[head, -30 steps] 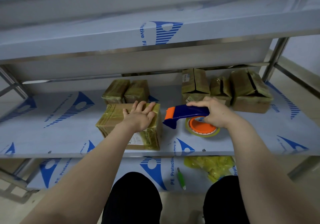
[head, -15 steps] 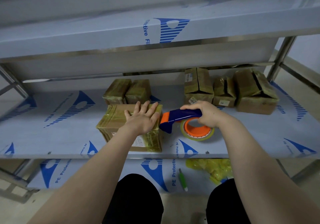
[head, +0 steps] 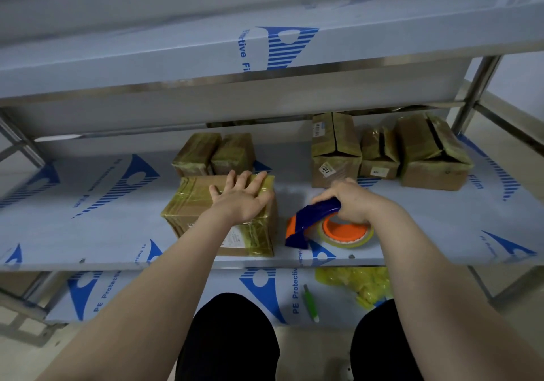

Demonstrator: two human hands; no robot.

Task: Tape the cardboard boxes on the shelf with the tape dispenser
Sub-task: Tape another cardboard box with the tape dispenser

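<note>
Fingers [head: 344, 192] of right hand [head: 356, 205] wrap tape dispenser [head: 309, 221], left hand [head: 241, 201] flat on cardboard box [head: 188, 213]; tape drag could slide it off shelf's [head: 88, 233] front edge.

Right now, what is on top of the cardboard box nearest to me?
The left hand lies flat on the box, fingers spread; yellowish tape crosses its top. The part under the palm is hidden.

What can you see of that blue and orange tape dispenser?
The tape dispenser looks plastic: a blue handle, an orange front and an orange hub carrying a roll of yellowish tape. It lies tilted, roll resting on the shelf beside the taped box, its handle in the grip of the right hand.
</note>
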